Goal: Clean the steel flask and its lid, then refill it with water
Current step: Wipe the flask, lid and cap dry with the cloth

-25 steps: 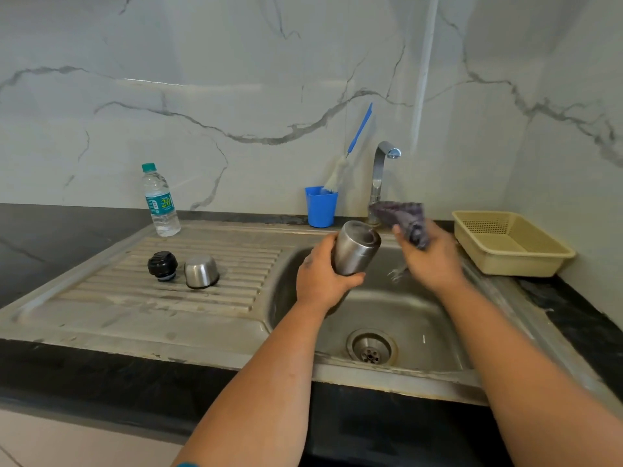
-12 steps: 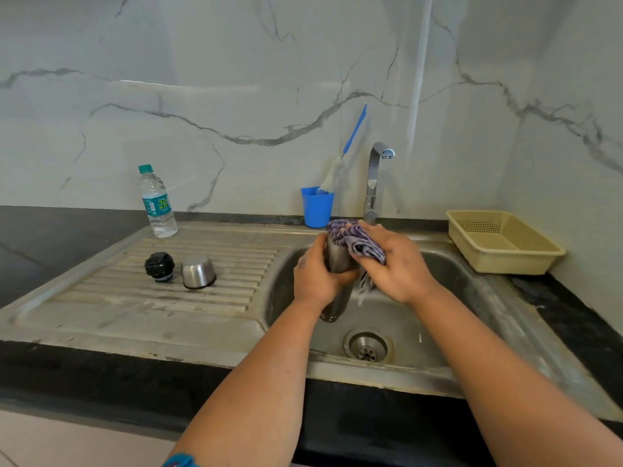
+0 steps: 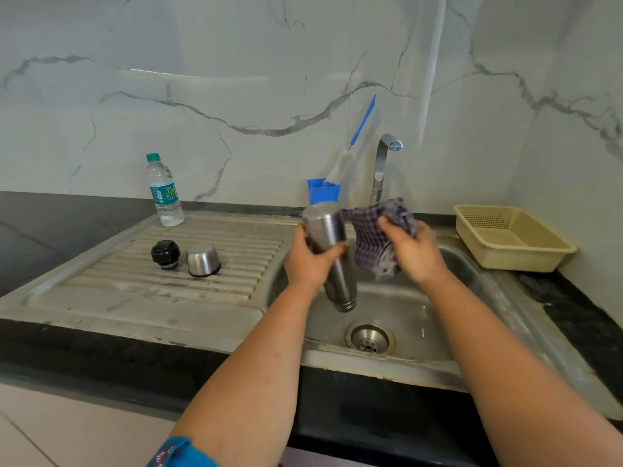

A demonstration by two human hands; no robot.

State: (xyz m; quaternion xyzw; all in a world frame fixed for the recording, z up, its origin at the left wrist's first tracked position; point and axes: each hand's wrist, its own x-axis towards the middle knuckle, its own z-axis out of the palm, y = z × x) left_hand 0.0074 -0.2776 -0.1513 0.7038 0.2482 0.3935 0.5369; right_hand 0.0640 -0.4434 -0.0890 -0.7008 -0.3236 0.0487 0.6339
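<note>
My left hand (image 3: 308,261) grips the steel flask (image 3: 328,230) around its middle and holds it upside down over the sink basin (image 3: 397,318), its mouth pointing at the drain. My right hand (image 3: 413,251) grips a checked purple cloth (image 3: 374,241) just to the right of the flask, the cloth's edge touching the flask's side. On the draining board (image 3: 135,281) stand the black inner stopper (image 3: 165,253) and the steel cup lid (image 3: 203,260), side by side.
A tap (image 3: 382,166) rises behind the basin, with no water seen running. A blue cup (image 3: 322,193) holding a bottle brush (image 3: 357,136) stands left of it. A plastic water bottle (image 3: 164,192) is at the board's back. A beige basket (image 3: 509,235) sits on the right counter.
The cloth was wrapped over the flask's upper end half a second ago; my right hand has since pulled it off to the right. The flask now shows bare and more upright.
</note>
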